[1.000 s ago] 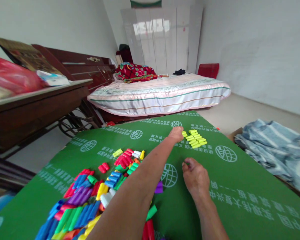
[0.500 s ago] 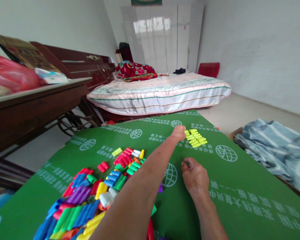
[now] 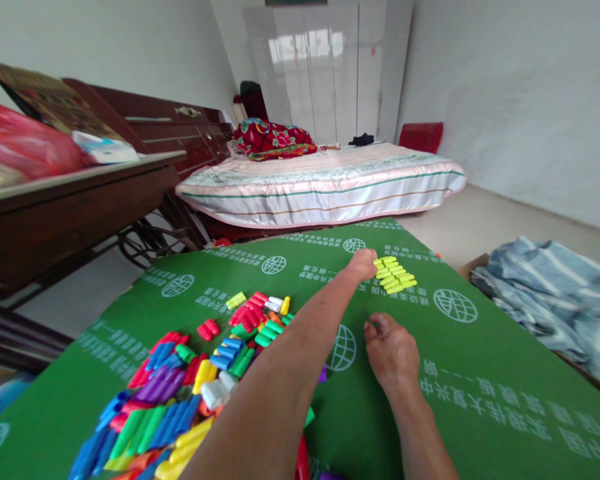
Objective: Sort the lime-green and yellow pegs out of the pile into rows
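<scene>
My left hand (image 3: 364,263) reaches across to the far side of the green board (image 3: 440,387). Its fingers are closed at the left edge of a flat group of yellow-green plastic tubes (image 3: 396,280), on a tube there; the fingertips are mostly hidden. Nearer to me, my right hand (image 3: 393,353) rests on the board, its fingers curled in and nothing visible in them. To the left of my left forearm lies a spread of small plastic tubes in many colours, among them purple tubes (image 3: 161,387) and red tubes (image 3: 250,315).
A pair of yellow-green tubes (image 3: 236,301) lies apart at the back left. Beyond the board stands a bed (image 3: 325,190). Blue-grey cloth (image 3: 540,300) fills a cardboard box at the right. A table (image 3: 80,200) with a red bag (image 3: 25,147) stands left.
The whole view has shifted slightly. Both hands keep nearly the same places on the board, the left at the yellow-green tubes and the right still curled.
</scene>
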The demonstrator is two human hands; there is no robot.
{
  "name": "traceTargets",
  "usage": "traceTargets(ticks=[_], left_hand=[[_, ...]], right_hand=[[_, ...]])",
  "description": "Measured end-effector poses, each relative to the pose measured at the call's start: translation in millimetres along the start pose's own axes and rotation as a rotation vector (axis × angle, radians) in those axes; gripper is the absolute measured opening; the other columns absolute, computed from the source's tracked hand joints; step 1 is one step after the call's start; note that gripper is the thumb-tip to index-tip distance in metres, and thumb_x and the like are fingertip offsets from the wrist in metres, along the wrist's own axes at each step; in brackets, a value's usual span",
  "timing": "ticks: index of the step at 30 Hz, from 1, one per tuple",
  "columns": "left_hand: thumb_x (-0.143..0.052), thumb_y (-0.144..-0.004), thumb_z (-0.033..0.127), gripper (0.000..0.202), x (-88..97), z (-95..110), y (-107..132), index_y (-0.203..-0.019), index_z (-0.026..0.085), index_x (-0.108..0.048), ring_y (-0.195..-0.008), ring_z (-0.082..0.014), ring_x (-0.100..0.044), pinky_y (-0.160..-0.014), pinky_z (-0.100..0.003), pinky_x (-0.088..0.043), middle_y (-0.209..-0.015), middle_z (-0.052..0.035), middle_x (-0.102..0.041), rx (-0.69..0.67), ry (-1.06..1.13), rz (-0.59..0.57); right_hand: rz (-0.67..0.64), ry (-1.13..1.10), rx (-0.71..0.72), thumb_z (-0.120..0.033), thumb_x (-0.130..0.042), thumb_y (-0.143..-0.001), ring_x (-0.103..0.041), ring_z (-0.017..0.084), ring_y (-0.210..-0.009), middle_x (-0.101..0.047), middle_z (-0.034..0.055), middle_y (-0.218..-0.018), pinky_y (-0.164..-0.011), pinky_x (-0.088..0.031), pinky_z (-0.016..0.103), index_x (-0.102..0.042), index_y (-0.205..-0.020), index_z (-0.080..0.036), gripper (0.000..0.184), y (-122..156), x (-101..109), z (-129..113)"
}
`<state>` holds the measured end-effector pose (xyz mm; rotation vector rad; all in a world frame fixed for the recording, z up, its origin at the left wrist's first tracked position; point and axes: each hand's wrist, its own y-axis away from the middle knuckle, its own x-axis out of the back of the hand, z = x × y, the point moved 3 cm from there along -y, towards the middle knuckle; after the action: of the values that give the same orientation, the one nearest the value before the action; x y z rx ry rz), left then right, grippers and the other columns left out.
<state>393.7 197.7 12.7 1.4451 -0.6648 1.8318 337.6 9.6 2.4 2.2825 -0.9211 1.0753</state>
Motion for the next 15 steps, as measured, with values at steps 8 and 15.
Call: traceTargets(ticks=[8,15], left_hand=[[-0.058,-0.069,0.006,0.033,0.3,1.4,1.9,-0.098,0.015,-0.070,-0.093,-0.0168,-0.063,-0.084,-0.022,-0.048,-0.098,-0.0087,-0.070,-0.001,-0.007,-0.011],[-0.058,-0.070,0.006,0.032,-0.9,4.0,1.7,-0.099,0.015,-0.070,-0.097,-0.0174,-0.063,-0.086,-0.023,-0.048,-0.101,-0.0094,-0.070,-0.014,-0.010,-0.009]], right_hand=[[0.013,0.001,0.010,-0.032,-0.045,-0.087,-0.065,0.019,-0.080,-0.073,0.0027,-0.087,-0.062,-0.040,0.026,-0.067,-0.106,-0.027,0.030,0.3,0.2,-1.0],[0.017,0.010,0.016,-0.031,-0.045,-0.087,-0.065,0.018,-0.078,-0.073,0.0023,-0.086,-0.060,-0.040,0.025,-0.068,-0.106,-0.027,0.029,0.5,1.2,-0.8]])
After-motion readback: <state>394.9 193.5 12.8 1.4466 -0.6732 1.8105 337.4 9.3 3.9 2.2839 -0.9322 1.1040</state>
